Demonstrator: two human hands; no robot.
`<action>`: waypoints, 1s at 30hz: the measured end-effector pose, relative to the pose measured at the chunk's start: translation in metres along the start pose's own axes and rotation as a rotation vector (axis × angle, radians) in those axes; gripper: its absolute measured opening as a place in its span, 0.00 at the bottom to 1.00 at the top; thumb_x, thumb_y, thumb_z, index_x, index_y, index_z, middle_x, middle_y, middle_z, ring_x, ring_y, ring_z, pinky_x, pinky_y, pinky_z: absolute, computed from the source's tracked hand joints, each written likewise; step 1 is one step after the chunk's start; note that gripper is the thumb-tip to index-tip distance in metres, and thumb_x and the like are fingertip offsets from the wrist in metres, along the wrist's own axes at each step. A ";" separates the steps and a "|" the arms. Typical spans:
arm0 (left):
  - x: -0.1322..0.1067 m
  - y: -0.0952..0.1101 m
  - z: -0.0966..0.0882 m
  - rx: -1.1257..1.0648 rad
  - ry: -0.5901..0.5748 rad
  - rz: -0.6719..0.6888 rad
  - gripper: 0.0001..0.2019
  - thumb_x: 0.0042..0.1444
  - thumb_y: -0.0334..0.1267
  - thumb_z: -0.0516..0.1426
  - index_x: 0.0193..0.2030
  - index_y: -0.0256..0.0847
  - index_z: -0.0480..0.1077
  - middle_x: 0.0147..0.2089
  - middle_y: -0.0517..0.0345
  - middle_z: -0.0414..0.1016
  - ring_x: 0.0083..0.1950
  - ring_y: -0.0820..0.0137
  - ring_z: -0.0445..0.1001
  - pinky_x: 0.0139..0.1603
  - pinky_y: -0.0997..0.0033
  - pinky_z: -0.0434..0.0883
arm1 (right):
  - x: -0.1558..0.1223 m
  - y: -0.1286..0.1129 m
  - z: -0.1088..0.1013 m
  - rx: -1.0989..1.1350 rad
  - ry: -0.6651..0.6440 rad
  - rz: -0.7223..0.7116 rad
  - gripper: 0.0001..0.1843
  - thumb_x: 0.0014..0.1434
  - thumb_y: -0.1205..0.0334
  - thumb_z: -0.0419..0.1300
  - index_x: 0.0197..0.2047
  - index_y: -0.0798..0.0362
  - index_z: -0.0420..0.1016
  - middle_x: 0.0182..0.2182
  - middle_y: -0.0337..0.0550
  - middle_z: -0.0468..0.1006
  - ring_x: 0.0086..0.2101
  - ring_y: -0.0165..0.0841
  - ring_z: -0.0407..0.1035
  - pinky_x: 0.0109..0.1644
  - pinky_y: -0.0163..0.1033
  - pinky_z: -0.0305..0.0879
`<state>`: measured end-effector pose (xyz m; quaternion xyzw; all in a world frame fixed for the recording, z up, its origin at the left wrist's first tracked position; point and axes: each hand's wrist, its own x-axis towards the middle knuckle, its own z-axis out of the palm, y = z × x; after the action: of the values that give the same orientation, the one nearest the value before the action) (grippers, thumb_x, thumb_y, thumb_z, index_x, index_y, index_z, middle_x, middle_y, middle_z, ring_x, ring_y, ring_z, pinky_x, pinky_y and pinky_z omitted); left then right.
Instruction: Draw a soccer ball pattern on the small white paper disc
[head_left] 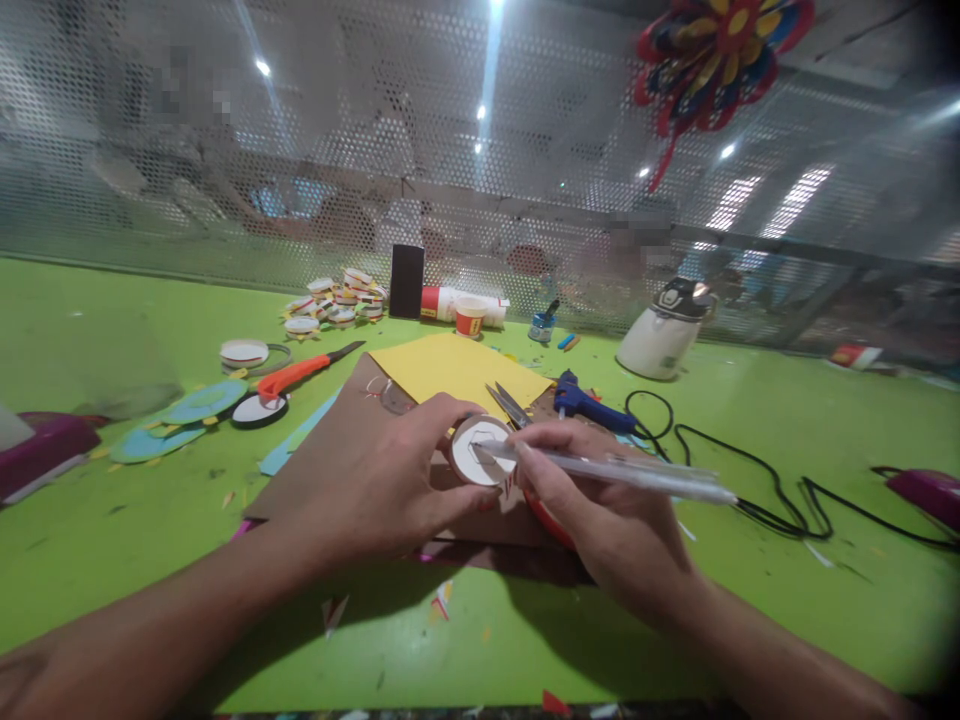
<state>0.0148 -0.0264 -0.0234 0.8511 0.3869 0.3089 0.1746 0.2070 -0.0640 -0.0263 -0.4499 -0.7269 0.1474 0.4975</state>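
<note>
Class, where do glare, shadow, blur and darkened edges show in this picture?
Head view: lamps flare into streaks across the mesh; head view: soft shadows darken the near side of the table; head view: the rear end of the pen looks soft; head view: the right-hand corners fade to black.

Between the hands [367,465], a disc [469,468] is held over sheets [459,365] laid on the worktop [135,525]; a cutter [300,375] is placed left, a glue gun [592,403] right, a cup [471,320] behind.

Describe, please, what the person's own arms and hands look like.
The left hand and the right hand are bare, without gloves. The forearms show no sleeves where they are in view, and no watch, bracelet or ring can be seen.
</note>
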 end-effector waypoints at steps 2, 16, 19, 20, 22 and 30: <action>0.000 0.000 0.000 -0.002 -0.003 -0.004 0.16 0.54 0.42 0.61 0.49 0.45 0.72 0.44 0.54 0.77 0.43 0.62 0.74 0.42 0.64 0.73 | 0.000 0.000 0.000 -0.011 0.002 -0.007 0.06 0.61 0.63 0.60 0.36 0.52 0.78 0.32 0.40 0.83 0.32 0.31 0.76 0.38 0.34 0.72; 0.001 -0.002 0.003 -0.017 0.005 0.003 0.17 0.53 0.42 0.62 0.50 0.46 0.72 0.44 0.54 0.78 0.45 0.59 0.75 0.43 0.63 0.73 | 0.001 -0.001 -0.002 -0.032 -0.021 -0.070 0.05 0.61 0.65 0.60 0.37 0.52 0.78 0.29 0.37 0.81 0.30 0.27 0.74 0.36 0.31 0.70; 0.001 -0.002 0.002 -0.009 0.002 0.000 0.17 0.53 0.42 0.62 0.50 0.46 0.72 0.44 0.54 0.78 0.44 0.59 0.75 0.43 0.62 0.73 | 0.000 -0.001 -0.001 -0.034 -0.024 -0.061 0.05 0.60 0.65 0.60 0.36 0.52 0.78 0.30 0.37 0.81 0.30 0.27 0.74 0.36 0.31 0.70; 0.001 -0.002 0.001 -0.003 0.003 0.001 0.17 0.53 0.43 0.62 0.50 0.47 0.72 0.44 0.54 0.78 0.45 0.59 0.75 0.43 0.62 0.73 | 0.000 0.000 -0.001 -0.030 -0.025 -0.060 0.05 0.60 0.65 0.60 0.36 0.52 0.78 0.30 0.37 0.81 0.30 0.28 0.74 0.36 0.32 0.70; 0.001 -0.002 0.000 0.010 0.006 0.004 0.17 0.53 0.43 0.62 0.50 0.47 0.72 0.44 0.54 0.78 0.45 0.59 0.75 0.43 0.63 0.73 | 0.000 -0.001 -0.001 -0.015 -0.015 -0.058 0.05 0.60 0.65 0.60 0.36 0.52 0.78 0.30 0.37 0.81 0.30 0.28 0.75 0.37 0.33 0.71; 0.000 0.001 -0.003 -0.007 -0.002 0.013 0.17 0.53 0.43 0.61 0.51 0.48 0.72 0.44 0.54 0.78 0.45 0.59 0.75 0.42 0.64 0.73 | 0.000 -0.002 -0.002 0.202 0.013 0.101 0.05 0.62 0.60 0.60 0.38 0.50 0.77 0.29 0.36 0.80 0.30 0.29 0.74 0.35 0.34 0.72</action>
<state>0.0135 -0.0265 -0.0207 0.8534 0.3800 0.3103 0.1760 0.2081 -0.0658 -0.0246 -0.4344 -0.6815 0.2419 0.5369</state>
